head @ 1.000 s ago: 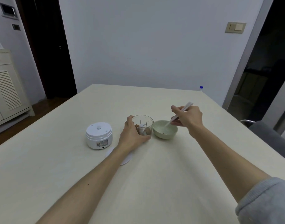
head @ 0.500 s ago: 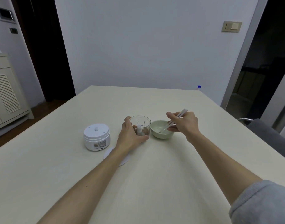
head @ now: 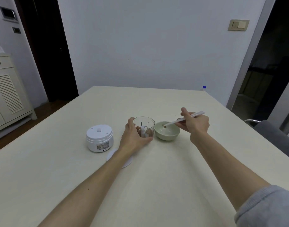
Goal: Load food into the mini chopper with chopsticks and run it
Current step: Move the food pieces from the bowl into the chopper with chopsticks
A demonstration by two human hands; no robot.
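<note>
Fingers (head: 183,119) of the right hand (head: 195,124) pinch a pair of white chopsticks (head: 184,119), whose tips reach down into a pale green bowl (head: 167,135) and close on a small brown morsel of food (head: 164,126) (what kind of food is too small to tell). The chopsticks' long axis slopes from upper right, where their free ends stick out past the knuckles, down to lower left, so the tips already point toward the clear chopper cup (head: 144,126) that stands just beside the bowl on its left, the two rims near or touching; which, the view does not settle.

The left hand (head: 133,138) grips that cup, fingers and thumb curled round its near and left wall, steadying it on the cream table (head: 156,185). Inside the cup a white blade post stands upright with brownish pieces lying at its foot, so loading appears well under way. The coming move, by this reading, is a short lift and carry leftward over both rims, then a release above the blades; the right hand is the nearer one to the morsel, and the left need only hold firm. A loose pinch could drop the piece between the vessels.

The white motor unit (head: 99,140) waits well to the left of the cup, apart from both hands, and a flat white disc (head: 112,155) lies partly under the left forearm. The chopper is not yet assembled, and running it remains to be done.
</note>
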